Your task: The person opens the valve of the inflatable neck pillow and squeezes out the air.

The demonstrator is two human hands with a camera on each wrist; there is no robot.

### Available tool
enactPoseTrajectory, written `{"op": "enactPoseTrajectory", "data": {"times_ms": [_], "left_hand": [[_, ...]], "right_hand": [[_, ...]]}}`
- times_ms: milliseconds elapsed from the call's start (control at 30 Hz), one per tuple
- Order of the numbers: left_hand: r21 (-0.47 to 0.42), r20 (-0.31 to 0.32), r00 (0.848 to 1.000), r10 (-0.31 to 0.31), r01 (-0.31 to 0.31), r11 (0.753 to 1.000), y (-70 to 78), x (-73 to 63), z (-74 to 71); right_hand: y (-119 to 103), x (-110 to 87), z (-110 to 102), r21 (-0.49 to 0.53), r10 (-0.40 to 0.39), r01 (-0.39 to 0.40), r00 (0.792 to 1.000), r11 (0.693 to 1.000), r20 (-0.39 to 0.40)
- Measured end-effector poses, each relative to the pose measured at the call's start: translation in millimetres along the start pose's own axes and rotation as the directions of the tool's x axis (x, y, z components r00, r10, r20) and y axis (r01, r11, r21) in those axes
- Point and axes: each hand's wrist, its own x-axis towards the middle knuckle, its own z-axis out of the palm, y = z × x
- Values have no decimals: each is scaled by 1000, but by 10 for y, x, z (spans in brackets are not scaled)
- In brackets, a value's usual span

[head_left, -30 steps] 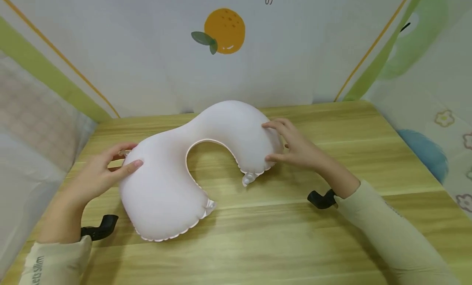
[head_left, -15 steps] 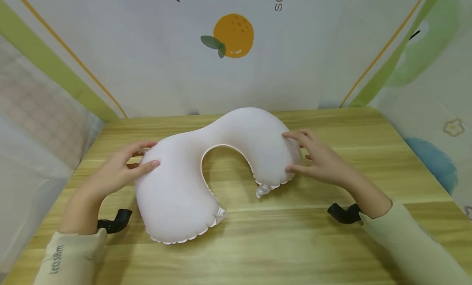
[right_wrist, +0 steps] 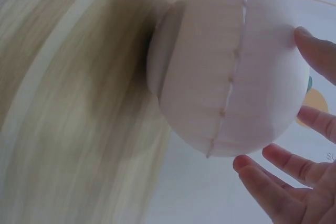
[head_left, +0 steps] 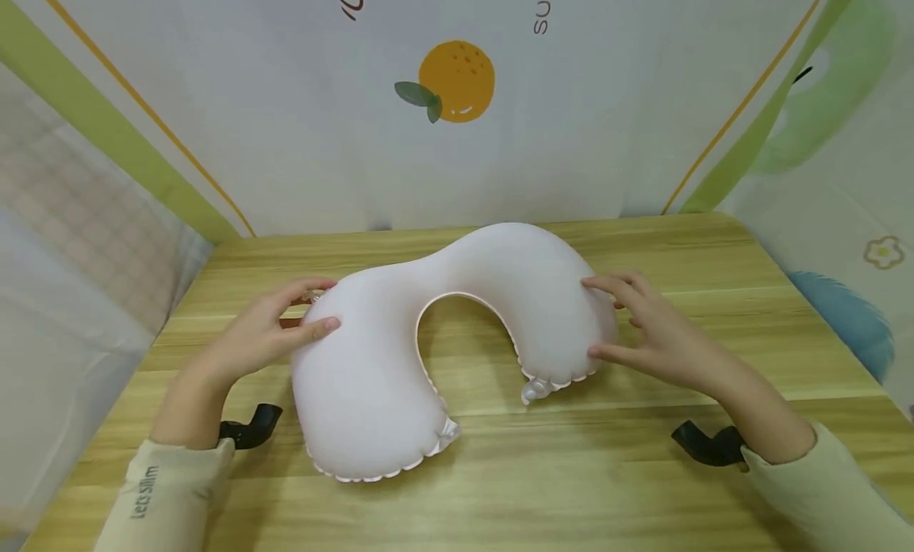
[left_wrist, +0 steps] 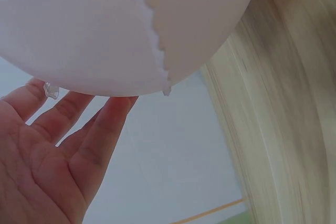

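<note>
Left hand (head_left: 260, 339) and right hand (head_left: 664, 339) on either side of a pale, puffed-up U-shaped pillow (head_left: 367, 369)

The left hand rests its thumb on the pillow's upper face and its other fingertips along the outer edge, beside a small clear tab (left_wrist: 51, 91); the right hand, fingers spread, touches the opposite end. The pillow lies between them over the wood-grain worktop (head_left: 543, 488), its gap towards the person and its seam puckered; whether all of it rests on the surface cannot be told. Black wrist pieces (head_left: 251, 428) sit at the cuffs of light sleeves (head_left: 167, 496). Behind the worktop hangs a white sheet (head_left: 321, 155) printed with an orange fruit (head_left: 458, 80)
</note>
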Motion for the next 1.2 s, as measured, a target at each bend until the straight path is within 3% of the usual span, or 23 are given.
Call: {"op": "enactPoseTrajectory", "data": {"times_ms": [233,500,700,1067,1200], "left_hand": [[5,23,1000,13,-13,1000,39,77,57],[-28,43,999,33,-32,999,103,173,112],[-19,74,996,49,-48,999,101,277,155],[-26,119,985,121,-119,993,158,461,219],[-35,130,984,123,-120,992,162,492,228]], "right_hand": [[-10,-119,-89,-143,-71,65,997,988,-37],[-91,-274,-174,-235,-24,20,1000,972,-15],[-105,-347,-239,-287,-39,32,999,957,-18],[26,-156,-442,-126,-62,68,997,990,48],[67,-132,-448,-73,8,-2,996,997,93]]}}
